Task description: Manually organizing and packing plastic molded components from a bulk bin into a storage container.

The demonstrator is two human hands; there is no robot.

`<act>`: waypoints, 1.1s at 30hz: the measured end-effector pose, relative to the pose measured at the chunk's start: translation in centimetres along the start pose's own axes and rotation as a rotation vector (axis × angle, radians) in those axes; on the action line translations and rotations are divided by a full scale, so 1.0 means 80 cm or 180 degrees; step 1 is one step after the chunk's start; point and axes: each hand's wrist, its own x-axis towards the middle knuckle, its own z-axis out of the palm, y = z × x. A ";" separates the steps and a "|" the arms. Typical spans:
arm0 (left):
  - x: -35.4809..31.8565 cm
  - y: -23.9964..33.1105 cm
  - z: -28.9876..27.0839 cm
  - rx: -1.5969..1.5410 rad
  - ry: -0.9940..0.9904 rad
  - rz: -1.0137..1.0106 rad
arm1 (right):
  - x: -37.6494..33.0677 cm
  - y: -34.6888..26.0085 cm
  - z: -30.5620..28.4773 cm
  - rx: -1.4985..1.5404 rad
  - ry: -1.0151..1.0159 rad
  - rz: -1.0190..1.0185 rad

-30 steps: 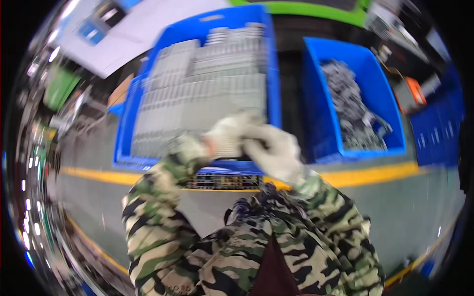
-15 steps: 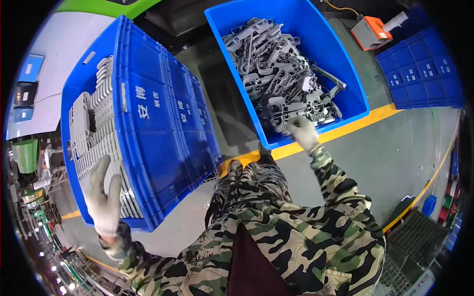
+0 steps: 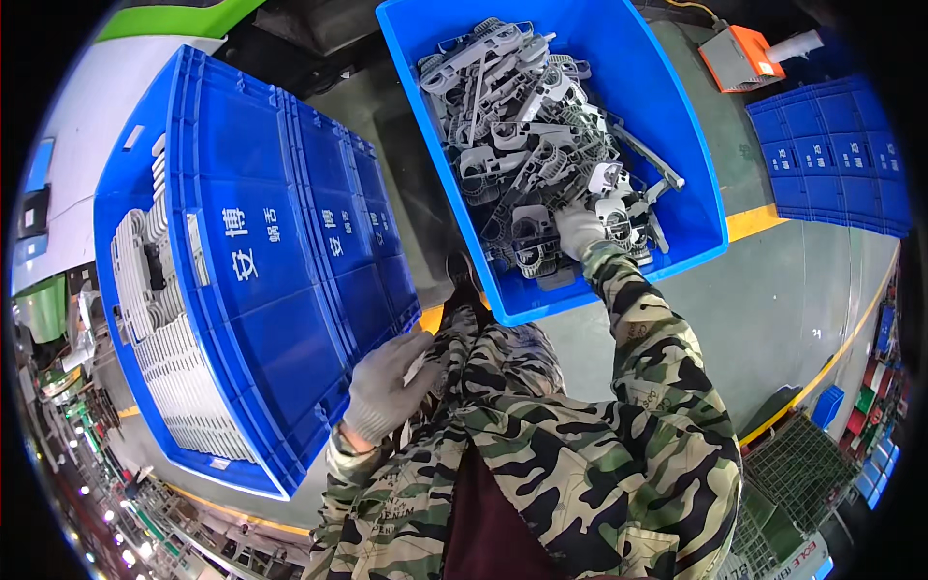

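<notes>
My right hand [image 3: 580, 230], in a pale work glove, reaches over the near rim of the blue bin [image 3: 709, 222] and touches a jumbled heap of grey plastic parts [image 3: 527, 135]. Its fingertips are lost among the parts, so whether they grip one is hidden. My left hand [image 3: 387, 384], gloved too, hovers by my left thigh with fingers stretched and slightly bent, holding nothing. Beside it stands a stacked blue crate [image 3: 261, 242]. Rows of light grey slatted plastic parts [image 3: 184, 387] are packed in that crate.
Stacked blue crates [image 3: 826, 155] stand at the far right, near an orange box-shaped device [image 3: 739, 58]. A yellow floor line [image 3: 754, 222] runs by the bin. A wire-mesh cage [image 3: 802, 469] is at the lower right, and a white surface [image 3: 126, 97] lies far left.
My left hand has moved right, away from the slatted parts in the crate, to beside my leg. My right hand has gone deeper into the heap in the bin. The view has shifted slightly.
</notes>
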 end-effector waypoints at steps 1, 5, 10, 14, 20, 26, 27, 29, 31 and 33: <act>0.006 -0.008 0.004 -0.0023 -0.0011 -0.0149 | 0.014 -0.012 -0.008 -0.0113 -0.0264 -0.0136; 0.047 -0.061 0.040 -0.0207 -0.0080 -0.0353 | 0.043 -0.033 -0.048 -0.0269 -0.1032 -0.0334; 0.137 -0.076 0.066 -0.0631 -0.0731 -0.0358 | 0.048 -0.023 -0.074 -0.0112 -0.0991 -0.0211; 0.190 -0.118 0.107 -0.2110 -0.0981 -0.1032 | 0.047 -0.014 -0.115 0.0017 -0.0720 -0.0207; 0.238 -0.117 0.088 -0.2579 -0.0562 -0.0926 | 0.020 -0.038 -0.256 0.1882 0.0043 0.0744; 0.330 -0.107 0.093 -0.2847 -0.0316 -0.0358 | 0.023 -0.085 -0.292 0.3906 0.1038 0.0574; 0.350 -0.109 0.095 -0.2364 -0.0354 -0.0164 | 0.028 -0.095 -0.297 0.4241 0.1104 0.0558; 0.377 -0.114 0.101 -0.1915 -0.0291 0.0058 | 0.039 -0.110 -0.307 0.4494 0.1171 0.0387; 0.392 -0.106 0.099 -0.1914 -0.0333 0.0256 | 0.045 -0.120 -0.304 0.4714 0.1378 0.0161; 0.382 -0.048 0.062 -0.2390 -0.0801 -0.0059 | 0.037 -0.129 -0.276 0.5197 0.1744 0.0045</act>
